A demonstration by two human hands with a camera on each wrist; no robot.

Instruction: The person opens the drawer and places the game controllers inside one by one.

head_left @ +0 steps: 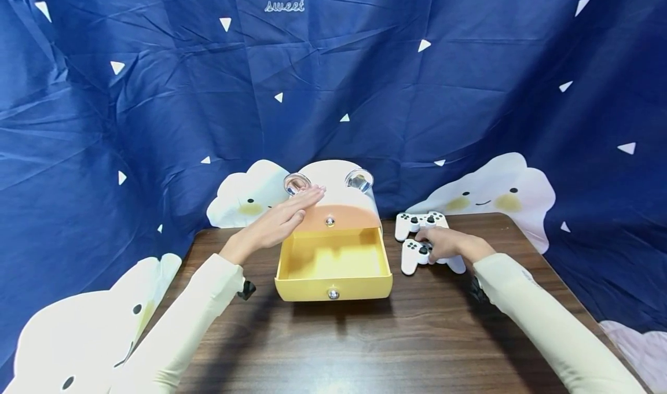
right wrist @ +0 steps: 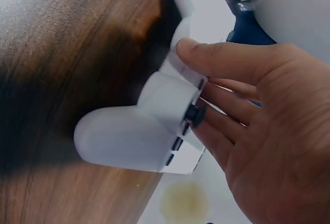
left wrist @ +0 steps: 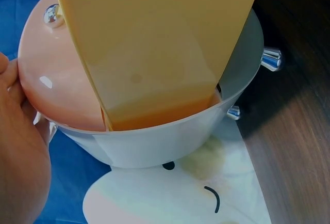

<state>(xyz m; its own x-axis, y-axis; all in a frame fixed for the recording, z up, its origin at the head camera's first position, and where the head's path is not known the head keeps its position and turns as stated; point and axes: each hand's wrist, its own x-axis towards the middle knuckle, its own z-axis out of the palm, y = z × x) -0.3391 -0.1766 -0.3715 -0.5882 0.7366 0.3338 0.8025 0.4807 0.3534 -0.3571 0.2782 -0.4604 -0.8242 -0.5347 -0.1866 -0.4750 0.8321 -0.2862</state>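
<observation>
A white drawer box (head_left: 330, 169) with a frog-like top stands at the back of the table. Its lower yellow drawer (head_left: 307, 288) is pulled out and shows a bare inside; the peach upper drawer (head_left: 354, 216) is closed. My left hand (head_left: 281, 219), fingers straight, rests against the box's upper front by a round chrome ring (head_left: 297, 176). To the right of the box, my right hand (head_left: 444, 243) pinches the nearer white game controller (head_left: 410, 257), thumb on its near edge and fingers on the far side. Part of that controller (right wrist: 121, 136) hides behind the hand.
A second white game controller (head_left: 403, 227) lies just behind the held one, close to the box's right side. The brown wooden table (head_left: 339, 348) extends in front of the drawer. Dark blue cloth (head_left: 333, 64) with white clouds hangs behind.
</observation>
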